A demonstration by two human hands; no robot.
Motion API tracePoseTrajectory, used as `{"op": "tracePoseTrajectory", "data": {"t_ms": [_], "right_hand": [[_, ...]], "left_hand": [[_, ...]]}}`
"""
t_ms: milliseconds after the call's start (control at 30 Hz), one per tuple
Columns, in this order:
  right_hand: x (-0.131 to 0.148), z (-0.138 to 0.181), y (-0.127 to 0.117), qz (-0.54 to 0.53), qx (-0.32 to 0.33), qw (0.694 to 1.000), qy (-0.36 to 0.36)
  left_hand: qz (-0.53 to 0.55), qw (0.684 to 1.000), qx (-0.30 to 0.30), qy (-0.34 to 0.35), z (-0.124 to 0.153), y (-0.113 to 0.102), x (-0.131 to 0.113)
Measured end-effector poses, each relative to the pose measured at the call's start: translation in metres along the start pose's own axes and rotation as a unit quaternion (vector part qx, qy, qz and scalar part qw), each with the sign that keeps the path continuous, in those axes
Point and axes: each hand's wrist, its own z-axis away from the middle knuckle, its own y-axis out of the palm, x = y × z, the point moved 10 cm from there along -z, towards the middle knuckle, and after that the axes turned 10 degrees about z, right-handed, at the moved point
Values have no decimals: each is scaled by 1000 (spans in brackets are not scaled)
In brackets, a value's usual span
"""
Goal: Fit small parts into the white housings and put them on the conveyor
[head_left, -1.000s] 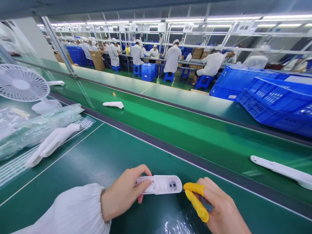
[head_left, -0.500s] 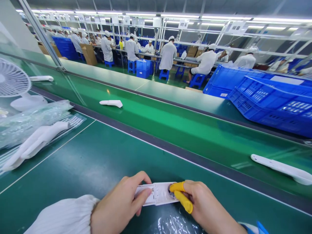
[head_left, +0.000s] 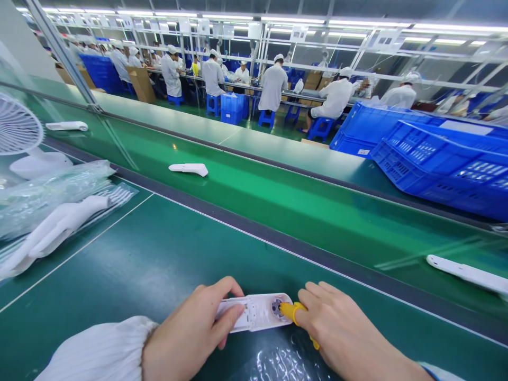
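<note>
A white plastic casing (head_left: 256, 312) lies open side up on the dark green bench near its front edge. My left hand (head_left: 190, 333) grips its left end between thumb and fingers. My right hand (head_left: 337, 330) wears yellow finger cots. Its yellow-tipped finger (head_left: 286, 309) presses on the round grey part at the casing's right end. The other right fingers lie curled beside it, and I cannot make out anything held in them.
A green conveyor belt (head_left: 301, 206) runs behind the bench and carries white casings (head_left: 189, 169) (head_left: 468, 273) (head_left: 66, 126). More white parts (head_left: 51, 230), clear bags (head_left: 47, 193) and a white fan (head_left: 18, 129) sit at the left. Blue crates (head_left: 432, 159) stand at the right. Workers in white sit far behind.
My right hand has moved left onto the casing's right end, its yellow fingertip now on the round part. The belt's casings have drifted right.
</note>
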Motion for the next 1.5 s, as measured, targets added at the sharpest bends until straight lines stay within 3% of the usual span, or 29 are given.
{"op": "tracePoseTrajectory", "data": {"t_ms": [200, 400, 667, 833, 1033, 1233, 1300, 1367, 1433, 1500], "right_hand": [[-17, 12, -18, -84, -62, 994, 41], [-42, 25, -33, -131, -123, 977, 113], [-49, 33, -19, -187, -106, 966, 141], [-58, 32, -2, -312, -87, 927, 190], [-33, 18, 18, -402, -51, 901, 156], [-16, 6, 18, -404, -80, 902, 129], [-27, 4, 16, -388, -97, 906, 142], [-51, 3, 16, -362, -119, 909, 172], [-88, 4, 20, -324, -134, 908, 227], [-133, 9, 30, -277, -132, 900, 309]], "left_hand": [[17, 1000, 2, -3, 3, -3, -2], [-52, 998, -38, 14, 5, -12, -3], [-78, 996, -36, -5, 9, -8, -4], [-84, 996, -23, -23, 9, -3, 2], [-87, 996, -32, -2, 10, -4, -4], [-81, 996, -30, 5, 13, -4, -3], [-57, 997, -45, 36, 6, -14, -8], [-97, 982, -127, 98, -4, -42, -20], [-208, 933, -247, 156, -15, -78, -36], [-266, 898, -310, 161, -35, -106, -39]]}}
